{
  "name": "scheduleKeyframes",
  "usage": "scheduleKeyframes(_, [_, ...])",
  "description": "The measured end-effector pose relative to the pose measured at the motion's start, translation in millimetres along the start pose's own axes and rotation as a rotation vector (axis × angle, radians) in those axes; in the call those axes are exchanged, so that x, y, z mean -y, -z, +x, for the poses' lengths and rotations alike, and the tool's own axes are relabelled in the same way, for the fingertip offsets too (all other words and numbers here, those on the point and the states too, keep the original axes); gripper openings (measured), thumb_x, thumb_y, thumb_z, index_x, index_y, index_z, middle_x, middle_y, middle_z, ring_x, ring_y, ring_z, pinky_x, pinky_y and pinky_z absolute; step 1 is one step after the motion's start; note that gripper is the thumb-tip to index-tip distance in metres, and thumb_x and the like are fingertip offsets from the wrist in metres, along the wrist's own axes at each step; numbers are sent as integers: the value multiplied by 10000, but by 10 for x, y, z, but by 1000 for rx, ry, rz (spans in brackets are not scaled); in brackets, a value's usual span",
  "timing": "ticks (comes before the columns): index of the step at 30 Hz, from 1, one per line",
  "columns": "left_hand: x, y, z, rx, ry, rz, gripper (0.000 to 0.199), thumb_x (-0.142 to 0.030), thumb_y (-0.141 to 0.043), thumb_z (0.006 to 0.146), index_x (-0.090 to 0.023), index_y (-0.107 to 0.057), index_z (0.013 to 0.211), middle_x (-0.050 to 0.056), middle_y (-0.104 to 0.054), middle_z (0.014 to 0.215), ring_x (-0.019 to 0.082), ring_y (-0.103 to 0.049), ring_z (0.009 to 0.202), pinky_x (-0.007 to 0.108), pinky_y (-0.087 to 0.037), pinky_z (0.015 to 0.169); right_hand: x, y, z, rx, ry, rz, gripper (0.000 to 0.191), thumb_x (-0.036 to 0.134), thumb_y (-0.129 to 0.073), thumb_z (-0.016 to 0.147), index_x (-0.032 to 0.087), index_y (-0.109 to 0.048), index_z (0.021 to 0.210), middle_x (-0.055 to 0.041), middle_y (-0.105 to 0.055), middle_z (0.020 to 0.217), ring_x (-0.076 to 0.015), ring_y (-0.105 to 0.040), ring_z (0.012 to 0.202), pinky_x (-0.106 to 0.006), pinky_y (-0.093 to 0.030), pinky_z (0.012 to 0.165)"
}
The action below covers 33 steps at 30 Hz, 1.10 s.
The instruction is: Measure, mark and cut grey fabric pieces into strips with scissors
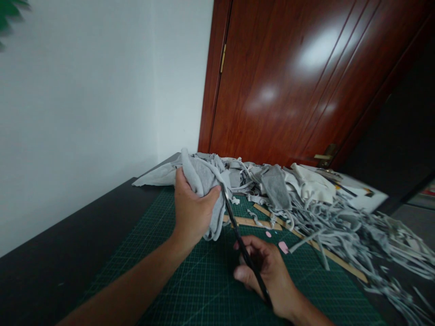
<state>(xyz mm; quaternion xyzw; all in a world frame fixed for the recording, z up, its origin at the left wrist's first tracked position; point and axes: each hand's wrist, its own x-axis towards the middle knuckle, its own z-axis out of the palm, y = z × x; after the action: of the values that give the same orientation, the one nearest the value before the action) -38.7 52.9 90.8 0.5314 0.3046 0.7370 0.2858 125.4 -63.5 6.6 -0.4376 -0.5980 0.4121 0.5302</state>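
My left hand (193, 206) is closed around a bunched piece of soft grey fabric (204, 176), thumb on its right side, holding it above the cutting mat. In my right hand (267, 271) is a long, thin black tool (243, 246), slanting up and to the left. Its far tip meets the fabric beside my left thumb; whether it enters a fold, I cannot tell. The tool's exact kind does not show clearly. Below both hands lies a green gridded cutting mat (190, 280).
Grey and white fabric pieces (277, 185) pile along the back, with many cut strips (353, 235) at right. Wooden rulers (335, 258) and pink scraps (283, 247) lie on the mat. Behind the black table (112, 222) are a white wall (84, 99) and brown door (272, 90).
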Motion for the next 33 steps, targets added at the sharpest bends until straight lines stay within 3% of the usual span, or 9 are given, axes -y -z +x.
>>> scheduleKeyframes(4, [12, -16, -27, 35, 11, -10, 571, -203, -897, 671, -234, -600, 1158, 26, -714, 1127, 266, -691, 1066, 430, -554, 1027, -19, 1, 2, -6, -6, 14, 522, 562, -992, 707, 206, -695, 948, 91, -445, 621, -88, -393, 505, -206, -295, 463])
scheduleKeyframes(7, [-2, -38, -38, 38, 70, -97, 563, -187, -908, 649, -237, -629, 1135, 22, -736, 1102, 256, -718, 1034, 403, -582, 983, -53, -1, 3, -17, -2, 17, 526, 596, -968, 730, 210, -704, 971, 84, -458, 624, -88, -404, 491, -199, -297, 441])
scheduleKeyframes(10, [-29, -59, -46, 69, 252, -279, 558, -183, -907, 625, -228, -668, 1127, 31, -766, 1090, 249, -743, 979, 365, -619, 854, -65, -4, 5, -21, 6, 30, 531, 609, -965, 727, 217, -691, 959, 84, -461, 623, -90, -415, 482, -194, -313, 430])
scheduleKeyframes(13, [-70, -61, -37, 150, 530, -447, 493, -184, -898, 598, -201, -709, 1053, 42, -793, 1010, 244, -756, 855, 349, -622, 719, -67, -5, 6, -17, 1, 63, 526, 614, -958, 734, 216, -681, 938, 87, -477, 602, -82, -406, 464, -186, -310, 422])
scheduleKeyframes(17, [-124, -52, 15, 230, 789, -594, 375, -120, -872, 558, -181, -755, 910, 65, -816, 907, 282, -780, 807, 381, -636, 712, -81, -1, 9, -12, -16, 92, 532, 625, -940, 757, 207, -701, 985, 91, -505, 578, -67, -379, 429, -179, -305, 409])
scheduleKeyframes(20, [-145, -53, 59, 247, 908, -640, 310, -161, -882, 620, -171, -770, 909, 78, -814, 846, 263, -763, 708, 407, -649, 699, -92, 10, 10, 5, -13, 83, 518, 594, -957, 750, 204, -688, 957, 91, -503, 586, -66, -395, 439, -177, -316, 419])
scheduleKeyframes(22, [-142, -48, 77, 240, 919, -640, 309, -180, -896, 646, -164, -769, 928, 74, -814, 836, 229, -736, 639, 401, -647, 686, -94, 17, 7, 17, -12, 77, 512, 574, -971, 739, 206, -673, 934, 89, -498, 597, -67, -404, 453, -175, -318, 425])
scheduleKeyframes(29, [-90, -2, 101, 198, 725, -611, 518, -47, -878, 495, -182, -723, 971, 11, -806, 856, 217, -753, 678, 343, -604, 680, -74, -5, -6, 52, -24, 71, 478, 564, -934, 792, 209, -676, 982, 85, -479, 632, -65, -389, 468, -180, -305, 432])
scheduleKeyframes(33, [-122, -13, 110, 177, 746, -622, 553, -30, -872, 457, -159, -736, 977, 15, -798, 823, 213, -744, 670, 321, -598, 666, -89, -1, 2, 41, -9, 55, 466, 552, -938, 790, 209, -669, 955, 90, -450, 627, -66, -387, 470, -180, -289, 432])
